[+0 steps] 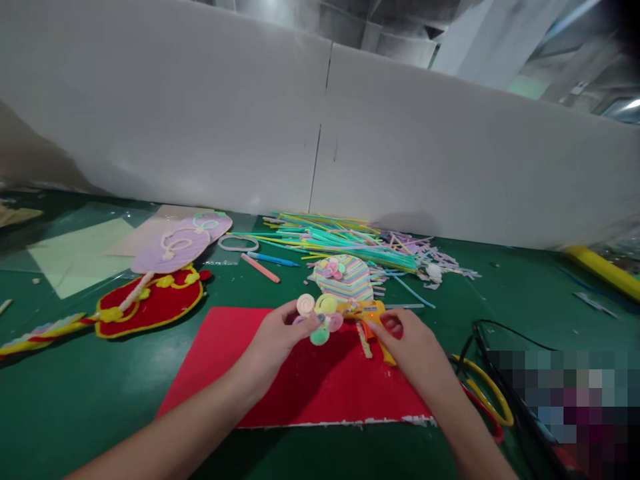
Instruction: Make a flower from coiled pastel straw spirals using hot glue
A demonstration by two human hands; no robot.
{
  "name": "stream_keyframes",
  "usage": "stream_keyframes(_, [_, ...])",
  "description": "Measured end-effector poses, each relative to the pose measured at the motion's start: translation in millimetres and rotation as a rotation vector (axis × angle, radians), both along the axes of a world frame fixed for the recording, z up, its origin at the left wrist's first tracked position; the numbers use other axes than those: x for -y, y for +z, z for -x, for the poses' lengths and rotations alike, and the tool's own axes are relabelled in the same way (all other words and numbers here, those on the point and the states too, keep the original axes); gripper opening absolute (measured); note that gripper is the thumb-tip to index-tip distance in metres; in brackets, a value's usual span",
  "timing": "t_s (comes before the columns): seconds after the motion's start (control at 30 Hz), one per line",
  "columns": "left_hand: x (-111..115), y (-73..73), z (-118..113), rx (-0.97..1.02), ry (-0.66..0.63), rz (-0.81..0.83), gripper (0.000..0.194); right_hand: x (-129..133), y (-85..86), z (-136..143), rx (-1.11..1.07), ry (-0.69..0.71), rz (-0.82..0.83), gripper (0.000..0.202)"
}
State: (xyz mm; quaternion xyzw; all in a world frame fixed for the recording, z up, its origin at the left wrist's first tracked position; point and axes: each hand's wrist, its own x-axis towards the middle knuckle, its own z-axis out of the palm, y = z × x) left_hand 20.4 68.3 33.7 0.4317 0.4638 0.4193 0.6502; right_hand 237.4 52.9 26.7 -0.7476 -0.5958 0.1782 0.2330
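Observation:
Between the thumb and fingers of my left hand (280, 333) is a flower of coiled pastel rounds (320, 320), in peach, yellow, pink and green. My right hand (413, 340) has its fingers curled at a yellow glue gun (373, 312), the thumb by its orange trigger. The gun's nose points left, close to the flower. Under both hands lies a red board (295, 393) with a ragged white front edge. Just behind the gun sits a striped pastel piece (345, 279) with a small coiled flower on it. A short pale twisted strip (364, 341) shows below the gun.
Several pastel pipe cleaners (340, 240) are heaped by the white partition (200, 107). To the left are a red, yellow-edged piece (150, 303), a lilac piece (175, 247) and pale sheets (80, 257). Two pens (261, 268) lie behind the board. Scissors with yellow handles (493, 393) and a black cable (480, 333) are on the right.

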Motion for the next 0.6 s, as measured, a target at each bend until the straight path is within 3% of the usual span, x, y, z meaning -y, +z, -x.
stream_keyframes(0.1, [-2.6,-7.7,-1.0,0.051,0.043,-0.008,0.027,0.8,-16.6,3.0,0.069,-0.005,0.019,0.039])
stream_keyframes(0.23, [-7.6,-14.7,0.3,0.066,0.067,-0.044,0.02,-0.7,-22.7,7.6,0.062,-0.013,0.048,0.034])
stream_keyframes(0.43, [-12.4,-19.5,3.6,0.063,0.066,-0.032,0.018,-1.3,-9.5,1.5,0.05,-0.138,0.011,0.031])
stream_keyframes(0.6, [-13.4,-14.6,2.7,0.196,-0.014,0.072,0.022,0.5,1.5,0.5,-0.018,-0.189,-0.086,0.04])
